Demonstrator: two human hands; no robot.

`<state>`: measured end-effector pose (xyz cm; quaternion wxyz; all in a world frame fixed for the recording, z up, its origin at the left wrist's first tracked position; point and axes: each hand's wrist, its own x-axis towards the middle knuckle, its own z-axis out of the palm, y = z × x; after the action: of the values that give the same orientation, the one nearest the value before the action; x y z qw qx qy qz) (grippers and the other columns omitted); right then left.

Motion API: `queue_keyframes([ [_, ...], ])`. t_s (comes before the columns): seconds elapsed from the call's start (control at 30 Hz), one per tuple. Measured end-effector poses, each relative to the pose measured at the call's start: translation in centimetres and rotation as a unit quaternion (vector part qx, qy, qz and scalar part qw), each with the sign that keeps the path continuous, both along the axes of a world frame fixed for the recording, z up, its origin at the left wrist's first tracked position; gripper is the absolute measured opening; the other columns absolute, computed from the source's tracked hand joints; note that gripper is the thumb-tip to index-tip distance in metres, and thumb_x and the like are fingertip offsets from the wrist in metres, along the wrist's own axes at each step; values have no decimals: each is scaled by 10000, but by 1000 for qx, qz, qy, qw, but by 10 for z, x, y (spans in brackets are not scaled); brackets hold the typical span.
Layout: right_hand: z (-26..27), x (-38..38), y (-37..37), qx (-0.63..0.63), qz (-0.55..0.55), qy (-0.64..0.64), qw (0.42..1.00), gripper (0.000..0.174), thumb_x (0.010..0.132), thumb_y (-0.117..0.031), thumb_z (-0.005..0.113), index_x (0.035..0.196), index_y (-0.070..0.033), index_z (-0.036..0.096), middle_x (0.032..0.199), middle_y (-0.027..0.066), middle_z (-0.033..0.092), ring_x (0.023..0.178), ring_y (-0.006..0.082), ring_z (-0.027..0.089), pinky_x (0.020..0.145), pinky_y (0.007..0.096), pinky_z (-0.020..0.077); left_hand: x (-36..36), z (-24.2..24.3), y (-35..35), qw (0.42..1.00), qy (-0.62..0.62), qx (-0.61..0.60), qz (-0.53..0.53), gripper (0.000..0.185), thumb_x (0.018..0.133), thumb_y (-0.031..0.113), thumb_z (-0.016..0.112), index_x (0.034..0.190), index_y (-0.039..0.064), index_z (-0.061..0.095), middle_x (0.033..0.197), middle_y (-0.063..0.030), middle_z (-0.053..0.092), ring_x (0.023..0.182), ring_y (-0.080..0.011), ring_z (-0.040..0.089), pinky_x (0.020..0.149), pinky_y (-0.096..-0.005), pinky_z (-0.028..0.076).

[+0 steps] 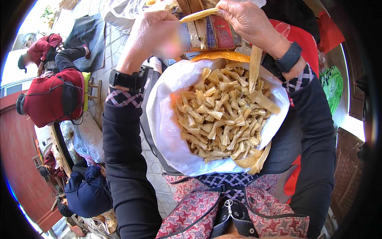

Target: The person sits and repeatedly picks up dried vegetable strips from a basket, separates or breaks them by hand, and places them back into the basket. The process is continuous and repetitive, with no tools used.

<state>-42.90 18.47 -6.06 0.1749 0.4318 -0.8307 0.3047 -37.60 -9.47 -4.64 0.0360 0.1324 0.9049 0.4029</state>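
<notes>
A pale yellow fibrous strip stretches between my two hands beyond the far rim of the bag. My left hand, partly covered by a blur, grips one end. At the other end, my right hand pinches the strip between thumb and fingers. Below them an open white plastic bag sits on my lap, holding many short knotted strips. One longer loose strip lies over the bag's far right side, below my right wrist. More loose husk-like strips rest on the near rim.
Past the bag stands a worn wooden piece with a printed red and blue surface. An orange plastic edge borders the bag. Several people work at left beside a wooden stool. A green bag hangs at right.
</notes>
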Motion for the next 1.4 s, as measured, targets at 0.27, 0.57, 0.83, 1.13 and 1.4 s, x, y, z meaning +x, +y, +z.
queue_keyframes([
  [0.27, -48, -11, 35, 136, -61, -63, 987, 225, 1027, -247, 587, 1017, -52, 699, 828, 138, 705, 793, 273, 711, 684, 401, 545, -2, -15, -15, 980, 45, -192, 17, 234, 956, 204, 638, 950, -16, 718, 763, -9, 660, 644, -69, 573, 567, -234, 455],
  [0.57, 7, 60, 49, -58, 51, -234, 969, 166, 1008, -135, 629, 1127, -42, 698, 833, 71, 660, 773, 164, 661, 682, 316, 510, 118, 93, 4, 957, -266, 110, -27, 365, 951, 307, 683, 1036, -47, 717, 716, -8, 639, 614, -33, 538, 572, -204, 411],
  [0.83, 69, 133, 10, 27, 146, 146, 978, 325, 762, -134, 726, 1086, -116, 724, 934, 48, 685, 862, 250, 685, 730, 355, 579, 183, 72, 43, 967, -128, 217, 42, 356, 1052, 268, 595, 1150, -52, 716, 883, -59, 710, 767, -116, 650, 715, -250, 511],
  [1.13, 70, 160, -1, -191, 250, 100, 944, 244, 978, -89, 608, 1193, 5, 676, 1107, 185, 715, 923, 314, 747, 843, 348, 624, 246, 80, 57, 829, -170, 523, -97, 377, 1051, 268, 551, 736, 64, 592, 505, -9, 510, 383, -155, 506, 442, -284, 428],
  [1.4, 58, 222, 3, -163, 273, -343, 884, 143, 984, -154, 664, 1090, -70, 711, 826, 133, 674, 739, 321, 687, 664, 384, 525, 274, 101, 48, 856, -47, 505, -98, 468, 867, 460, 748, 1107, 58, 772, 1588, -158, 399, 1501, -435, 297, 1136, -669, 338],
])
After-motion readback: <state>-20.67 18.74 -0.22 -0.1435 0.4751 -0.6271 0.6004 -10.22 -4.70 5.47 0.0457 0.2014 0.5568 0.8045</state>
